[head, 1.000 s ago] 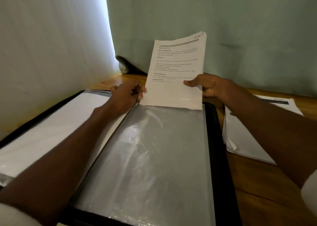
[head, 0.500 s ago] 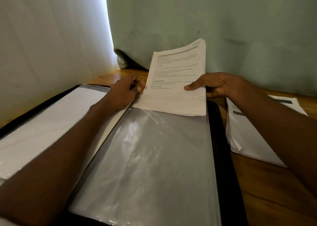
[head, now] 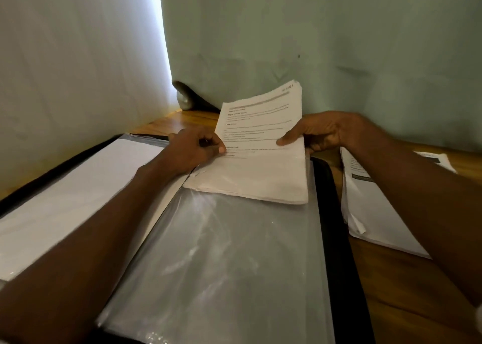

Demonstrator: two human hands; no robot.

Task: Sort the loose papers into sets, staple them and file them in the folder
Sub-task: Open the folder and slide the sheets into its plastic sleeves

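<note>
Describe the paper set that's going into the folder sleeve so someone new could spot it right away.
Start at the open black folder on the wooden table. At the top of its right-hand clear sleeve, the printed paper set is gripped by the left hand and right hand. Unlike the paper pile lying flat right of the folder, it tilts upward, held.

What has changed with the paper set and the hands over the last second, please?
The paper set has tipped down and slid deeper into the folder's clear sleeve. The left hand and right hand keep gripping its sides. The stack on the table stayed put.
</note>
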